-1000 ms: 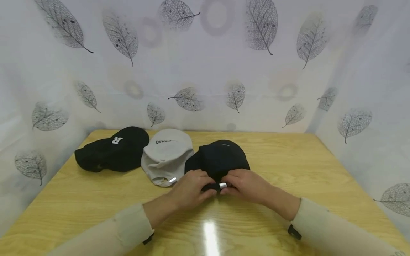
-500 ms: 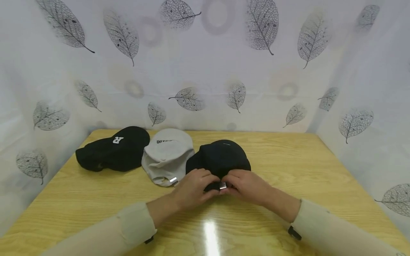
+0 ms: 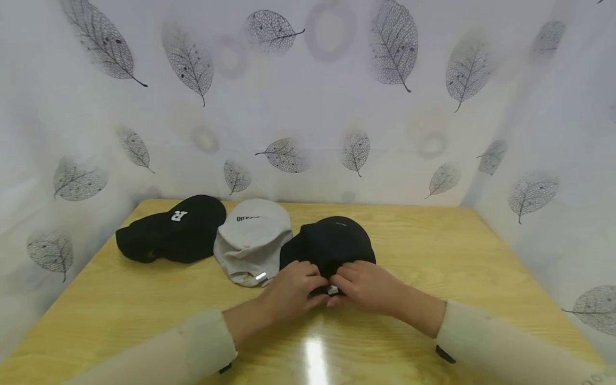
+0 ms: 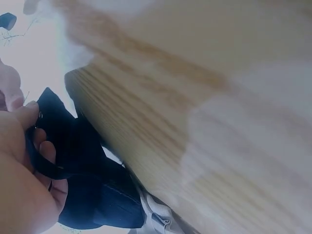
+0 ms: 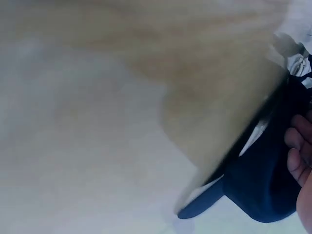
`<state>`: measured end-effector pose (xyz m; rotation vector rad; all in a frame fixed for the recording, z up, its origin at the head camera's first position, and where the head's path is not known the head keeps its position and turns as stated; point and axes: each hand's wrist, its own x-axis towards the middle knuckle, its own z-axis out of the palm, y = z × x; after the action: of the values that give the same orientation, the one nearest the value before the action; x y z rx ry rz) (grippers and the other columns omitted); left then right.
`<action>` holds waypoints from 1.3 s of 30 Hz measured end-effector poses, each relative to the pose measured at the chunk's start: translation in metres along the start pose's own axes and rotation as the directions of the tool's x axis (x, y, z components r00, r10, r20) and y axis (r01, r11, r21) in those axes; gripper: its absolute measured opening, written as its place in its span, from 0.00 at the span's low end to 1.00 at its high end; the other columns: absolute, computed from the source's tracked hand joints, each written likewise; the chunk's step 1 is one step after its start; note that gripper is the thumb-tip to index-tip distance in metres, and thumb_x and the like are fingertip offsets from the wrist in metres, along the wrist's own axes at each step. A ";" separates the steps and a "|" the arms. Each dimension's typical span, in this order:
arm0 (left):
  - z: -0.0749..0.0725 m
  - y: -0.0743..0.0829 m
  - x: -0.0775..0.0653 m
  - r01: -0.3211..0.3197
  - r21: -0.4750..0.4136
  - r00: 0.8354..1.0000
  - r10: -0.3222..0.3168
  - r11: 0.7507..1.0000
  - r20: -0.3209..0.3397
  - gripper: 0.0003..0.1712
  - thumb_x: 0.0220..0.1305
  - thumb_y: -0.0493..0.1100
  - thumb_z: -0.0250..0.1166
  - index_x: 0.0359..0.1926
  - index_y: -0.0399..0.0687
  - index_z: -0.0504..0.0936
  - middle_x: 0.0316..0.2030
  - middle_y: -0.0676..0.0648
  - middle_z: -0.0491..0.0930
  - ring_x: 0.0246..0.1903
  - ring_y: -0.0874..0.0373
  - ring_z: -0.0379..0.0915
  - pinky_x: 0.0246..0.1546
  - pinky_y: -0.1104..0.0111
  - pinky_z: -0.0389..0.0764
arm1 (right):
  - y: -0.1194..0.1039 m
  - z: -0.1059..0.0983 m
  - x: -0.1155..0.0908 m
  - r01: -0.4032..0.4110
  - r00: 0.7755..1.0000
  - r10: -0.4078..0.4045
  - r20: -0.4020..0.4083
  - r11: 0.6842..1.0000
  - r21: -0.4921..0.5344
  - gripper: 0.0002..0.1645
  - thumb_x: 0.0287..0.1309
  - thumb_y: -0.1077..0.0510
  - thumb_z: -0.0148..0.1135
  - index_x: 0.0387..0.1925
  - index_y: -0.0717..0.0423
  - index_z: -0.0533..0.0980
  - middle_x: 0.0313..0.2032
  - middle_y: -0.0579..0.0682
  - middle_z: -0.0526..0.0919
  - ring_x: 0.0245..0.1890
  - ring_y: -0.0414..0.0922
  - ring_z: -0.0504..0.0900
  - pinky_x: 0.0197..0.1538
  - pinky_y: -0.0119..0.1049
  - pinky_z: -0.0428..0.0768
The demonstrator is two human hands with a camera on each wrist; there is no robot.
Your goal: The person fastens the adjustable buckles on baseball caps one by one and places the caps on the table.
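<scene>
A dark navy baseball cap [image 3: 339, 238] sits on the wooden table right of centre, its back strap facing me. My left hand [image 3: 294, 286] pinches the left part of that strap; in the left wrist view, fingers curl around the dark band [image 4: 46, 168]. My right hand [image 3: 368, 286] pinches the strap's other side, beside a small silver buckle [image 3: 332, 290] partly covered by fingers. In the right wrist view, curled fingers [image 5: 296, 139] rest against the cap [image 5: 263, 178]. Touching the navy cap on its left is a light grey cap [image 3: 252, 230] with dark lettering.
A black cap [image 3: 180, 230] with a white letter R lies at the left, against the grey cap. Light wood table [image 3: 433, 251] extends to the right and in front. A white curtain [image 3: 317, 107] with leaf prints encloses the back and sides.
Both hands stay at the navy cap's strap, and their fingertips have drawn closer together. The silver buckle is now more covered. The head view has tilted slightly. The other caps lie still.
</scene>
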<state>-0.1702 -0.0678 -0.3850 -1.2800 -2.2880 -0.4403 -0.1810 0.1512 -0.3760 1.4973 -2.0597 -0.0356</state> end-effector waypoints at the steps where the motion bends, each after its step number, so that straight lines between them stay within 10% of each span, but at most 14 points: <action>1: 0.000 0.001 0.000 0.001 0.004 1.000 -0.001 1.000 0.005 0.12 0.52 0.53 0.69 0.34 0.53 0.86 0.27 0.58 0.76 0.29 0.65 0.71 0.30 0.75 0.70 | -0.001 0.001 -0.001 -0.003 1.000 0.003 -0.001 1.000 0.002 0.20 0.57 0.39 0.57 0.31 0.51 0.74 0.25 0.41 0.73 0.24 0.36 0.69 0.31 0.27 0.72; 11: -0.006 0.002 0.002 0.085 -0.069 0.996 -0.086 0.994 -0.004 0.11 0.54 0.53 0.68 0.34 0.53 0.86 0.27 0.57 0.79 0.29 0.66 0.72 0.30 0.73 0.71 | 0.003 0.003 -0.007 -0.108 0.994 0.105 0.029 0.990 0.095 0.16 0.66 0.54 0.39 0.37 0.52 0.75 0.32 0.43 0.78 0.33 0.40 0.78 0.42 0.34 0.78; 27: -0.008 0.000 0.005 0.082 -0.059 0.997 -0.083 0.995 -0.010 0.09 0.53 0.51 0.69 0.34 0.54 0.85 0.28 0.58 0.78 0.31 0.66 0.72 0.32 0.72 0.72 | 0.002 0.000 -0.006 -0.241 0.970 0.219 0.106 0.926 0.292 0.03 0.61 0.57 0.54 0.37 0.50 0.74 0.32 0.40 0.77 0.30 0.35 0.73 0.40 0.32 0.76; 39: -0.002 0.003 0.004 0.064 -0.093 0.992 -0.073 0.994 -0.100 0.11 0.50 0.51 0.71 0.33 0.53 0.84 0.29 0.57 0.80 0.31 0.66 0.74 0.31 0.73 0.72 | 0.000 0.007 -0.008 -0.173 0.983 0.181 0.005 0.931 0.321 0.05 0.64 0.57 0.49 0.35 0.50 0.72 0.32 0.41 0.75 0.32 0.35 0.73 0.41 0.30 0.75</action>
<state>-0.1687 -0.0650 -0.3811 -1.1937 -2.2526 -0.6248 -0.1827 0.1557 -0.3849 1.4762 -2.2523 0.4055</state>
